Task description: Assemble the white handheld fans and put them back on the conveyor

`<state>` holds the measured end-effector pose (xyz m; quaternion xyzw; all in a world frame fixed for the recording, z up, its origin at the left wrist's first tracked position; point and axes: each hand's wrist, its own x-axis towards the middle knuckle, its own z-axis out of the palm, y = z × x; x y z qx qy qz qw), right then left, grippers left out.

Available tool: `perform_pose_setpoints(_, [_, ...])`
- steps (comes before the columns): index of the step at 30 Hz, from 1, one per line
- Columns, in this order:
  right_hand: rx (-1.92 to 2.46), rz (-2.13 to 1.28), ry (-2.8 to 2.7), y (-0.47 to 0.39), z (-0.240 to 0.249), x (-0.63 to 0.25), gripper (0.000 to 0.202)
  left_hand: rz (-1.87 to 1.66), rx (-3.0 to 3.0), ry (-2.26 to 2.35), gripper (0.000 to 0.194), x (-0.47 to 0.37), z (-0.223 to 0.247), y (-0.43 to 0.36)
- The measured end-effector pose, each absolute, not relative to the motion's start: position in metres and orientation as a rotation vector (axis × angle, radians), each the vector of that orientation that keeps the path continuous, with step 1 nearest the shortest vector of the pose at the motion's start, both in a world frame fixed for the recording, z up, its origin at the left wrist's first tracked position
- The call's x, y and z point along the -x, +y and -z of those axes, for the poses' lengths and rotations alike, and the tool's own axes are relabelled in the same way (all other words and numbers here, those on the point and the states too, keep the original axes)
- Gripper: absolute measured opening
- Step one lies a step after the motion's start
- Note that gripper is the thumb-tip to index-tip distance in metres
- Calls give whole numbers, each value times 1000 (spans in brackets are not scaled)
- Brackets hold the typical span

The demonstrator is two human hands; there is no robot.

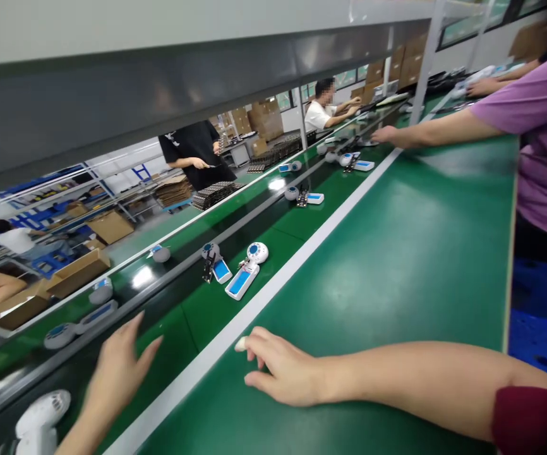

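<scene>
My left hand (117, 370) is stretched over the green conveyor belt, thumb and fingers apart, with nothing in it. Below and left of it lies a white device with a round slotted head (41, 417), cut off by the frame edge. My right hand (280, 366) hovers at the near edge of the green worktable, fingers loosely bent and apart, holding nothing; a pale cover sits on one fingertip. Beyond it on the belt rests an open white device part (242, 281) with a blue inside and a round head. Another blue-and-white part (221, 270) with a dark strip lies beside it.
A white strip (297, 256) divides belt and worktable (396, 253). More device parts (315, 198) lie along the belt. A grey metal rail (160, 284) runs lengthwise. A co-worker in a purple shirt (546, 145) reaches over from the right. A grey overhead housing (183, 76) spans the top.
</scene>
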<state>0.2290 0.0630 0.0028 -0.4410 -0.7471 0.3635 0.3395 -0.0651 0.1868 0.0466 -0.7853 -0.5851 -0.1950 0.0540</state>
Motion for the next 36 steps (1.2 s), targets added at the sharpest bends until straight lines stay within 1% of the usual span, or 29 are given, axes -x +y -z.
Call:
perform_pose_setpoints(2, [1141, -972, -1964, 60, -2, -227, 33, 627, 2515, -1807, 62, 3, -40, 217])
perform_pose_setpoints(5, [1162, -1012, -1966, 57, -1, -228, 32, 713, 2497, -1874, 57, -64, -23, 268])
perform_pose_setpoints(8, [1183, -1018, -1958, 57, -1, -232, 31, 772, 2475, -2006, 40, -81, -16, 300])
perform_pose_setpoints(11, [1173, -921, -1932, 63, -2, -237, 29, 813, 2494, -2109, 32, -60, -27, 296])
perform_pose_setpoints(13, [1164, -833, -1892, 70, -6, -238, 32, 842, 2538, -2151, 29, -37, -43, 273])
perform_pose_setpoints(14, [1168, -800, -1862, 74, -10, -237, 38, 862, 2569, -2169, 27, -27, -53, 256])
perform_pose_setpoints(16, [1188, -790, -1789, 81, -20, -228, 60, 920, 2637, -2205, 29, -10, -72, 213])
perform_pose_setpoints(18, [1184, -889, -1726, 86, -30, -214, 81, 1002, 2688, -2242, 32, -3, -84, 165])
perform_pose_setpoints(19, [1163, -974, -1702, 87, -33, -206, 87, 1064, 2716, -2271, 32, -3, -86, 141])
perform_pose_setpoints(20, [1128, -1071, -1687, 86, -35, -198, 90, 1156, 2750, -2316, 32, -5, -86, 120])
perform_pose_setpoints(21, [1087, -1171, -1677, 84, -34, -190, 87, 1267, 2782, -2380, 32, -7, -82, 100])
perform_pose_setpoints(23, [1050, -1342, -1667, 78, -26, -182, 75, 1481, 2843, -2567, 32, -13, -69, 69])
perform_pose_setpoints(24, [1074, -1396, -1671, 74, -20, -181, 69, 1539, 2867, -2677, 32, -15, -60, 57])
perform_pose_setpoints(26, [1181, -1429, -1708, 65, -8, -185, 65, 1509, 2867, -2795, 33, -15, -40, 42])
perform_pose_setpoints(28, [1271, -1365, -1783, 57, -1, -192, 65, 1385, 2751, -2630, 30, -11, -22, 33])
perform_pose_setpoints(31, [1264, -1207, -1902, 48, -1, -201, 54, 1198, 2438, -1963, 19, -1, -3, 24])
perform_pose_setpoints(33, [1243, -1134, -1946, 44, -3, -202, 47, 1056, 2349, -1573, 14, 1, 1, 17])
perform_pose_setpoints(34, [1235, -1113, -1960, 43, -4, -201, 45, 969, 2365, -1464, 13, 0, 0, 13])
perform_pose_setpoints(36, [1225, -1092, -1985, 41, -5, -200, 44, 791, 2432, -1411, 14, -5, -2, 7])
